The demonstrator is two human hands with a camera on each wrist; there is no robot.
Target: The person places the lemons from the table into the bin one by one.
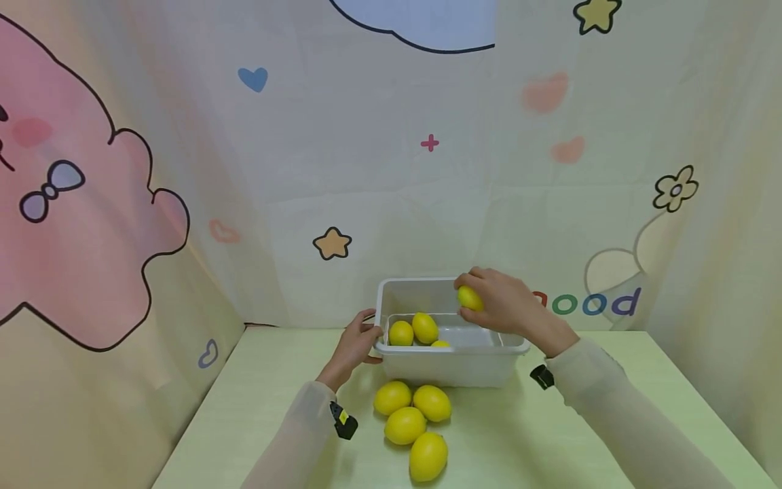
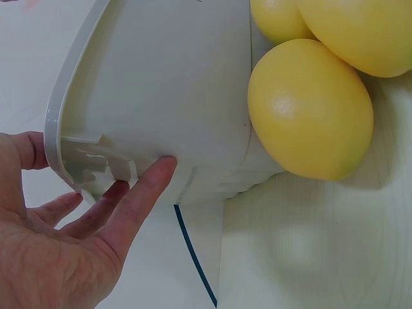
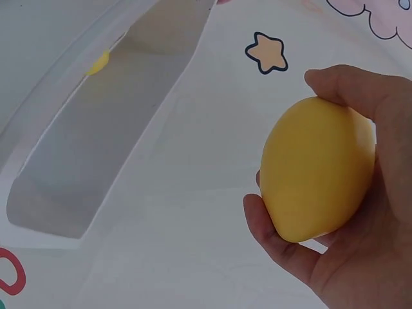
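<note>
My right hand [image 1: 504, 302] grips a yellow lemon [image 3: 318, 170] above the right half of a white plastic bin [image 1: 452, 367]. In the right wrist view, thumb and fingers curl round the lemon, which is apart from the bin. My left hand [image 1: 354, 343] holds the bin's left end. The left wrist view has its thumb at the rim [image 2: 55, 122] and fingers against the outer end wall. Inside the bin, a lemon [image 1: 400, 333] lies beside a second lemon [image 1: 425, 328] at the left; a third lemon [image 1: 440, 344] is mostly hidden by the front wall.
Several lemons [image 1: 405, 426] lie grouped on the pale table [image 1: 568, 435] in front of the bin, the nearest one [image 1: 428, 457] close to the lower edge of the head view. A printed cloth [image 1: 391, 190] hangs behind the bin.
</note>
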